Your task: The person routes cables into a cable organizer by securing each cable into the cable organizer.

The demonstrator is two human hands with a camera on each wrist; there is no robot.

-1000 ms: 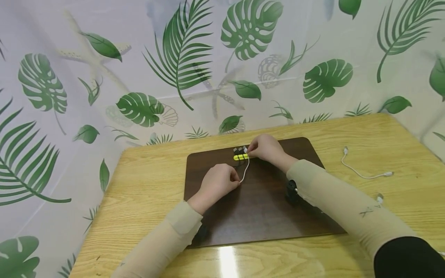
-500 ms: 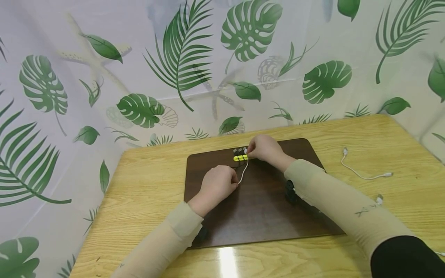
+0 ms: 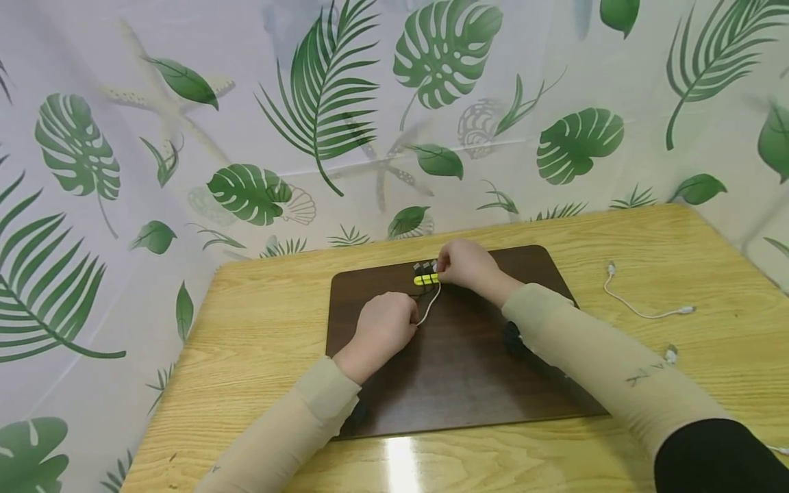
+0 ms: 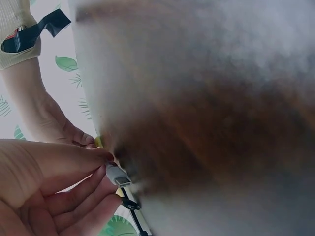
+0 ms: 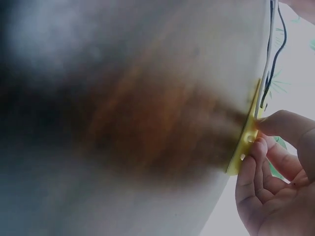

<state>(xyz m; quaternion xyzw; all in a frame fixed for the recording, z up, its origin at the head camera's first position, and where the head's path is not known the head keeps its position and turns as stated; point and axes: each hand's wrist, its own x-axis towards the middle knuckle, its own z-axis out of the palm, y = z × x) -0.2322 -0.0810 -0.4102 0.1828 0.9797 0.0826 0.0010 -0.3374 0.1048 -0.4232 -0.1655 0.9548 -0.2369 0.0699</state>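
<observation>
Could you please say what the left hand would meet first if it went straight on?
Probably the black cables by the yellow holder, just ahead of the left hand; depth is unclear.

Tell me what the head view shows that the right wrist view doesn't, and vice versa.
Only the head view: the short loose white cable with a plug at each end, the light wooden table, and the silver-tipped plugs beyond the bright yellow oblong strip.
Only the right wrist view: two small gaps in that strip, by the fingers.
Both: the strip, the thin white cable running from it, thin dark cords, the right hand and, seemingly, the left hand, just an edge in the wrist view.
</observation>
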